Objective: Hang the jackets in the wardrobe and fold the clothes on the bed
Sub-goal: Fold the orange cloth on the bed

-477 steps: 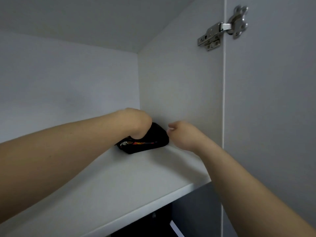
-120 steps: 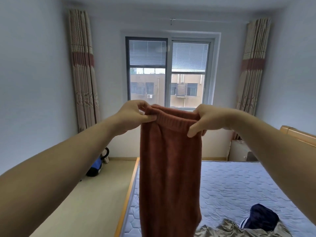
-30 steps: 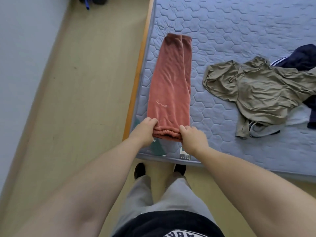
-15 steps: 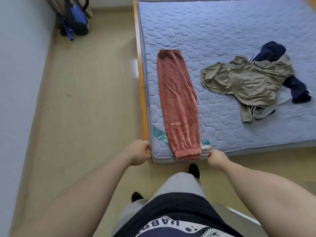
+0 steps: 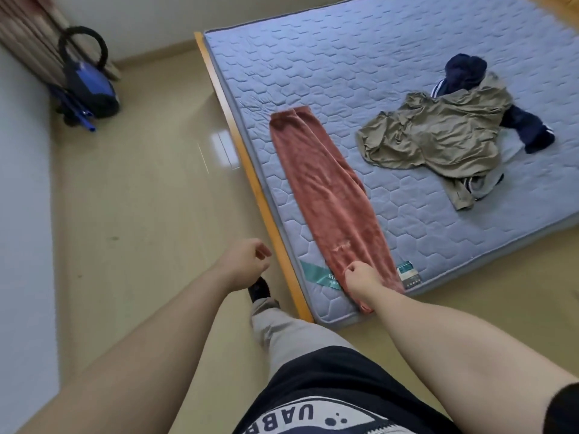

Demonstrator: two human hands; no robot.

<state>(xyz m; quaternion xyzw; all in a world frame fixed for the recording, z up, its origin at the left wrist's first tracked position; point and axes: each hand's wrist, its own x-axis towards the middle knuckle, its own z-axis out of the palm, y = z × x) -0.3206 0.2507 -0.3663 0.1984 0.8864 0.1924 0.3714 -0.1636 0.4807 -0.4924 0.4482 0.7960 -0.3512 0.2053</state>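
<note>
On the near corner of the bed the rust trousers lie flat, doubled lengthwise. Moments ago we had released them; now our right hand pinches the waistband end with curled fingers, probably to begin folding. Our left hand hangs loosely curled and empty over the floor.

Cannot see the near end of the red trousers, tucked under the right hand and its wrist. Cannot tell if those fingers pinch the cloth or just rest on it. Cannot read the green label just left of the fingers, nor the small tag just right of them. Far beyond the fingers, can make out only bits of the dark blue clothes poking out from under the tan jacket. Cannot see the whole bed, cut off at the top and right edges.
</note>
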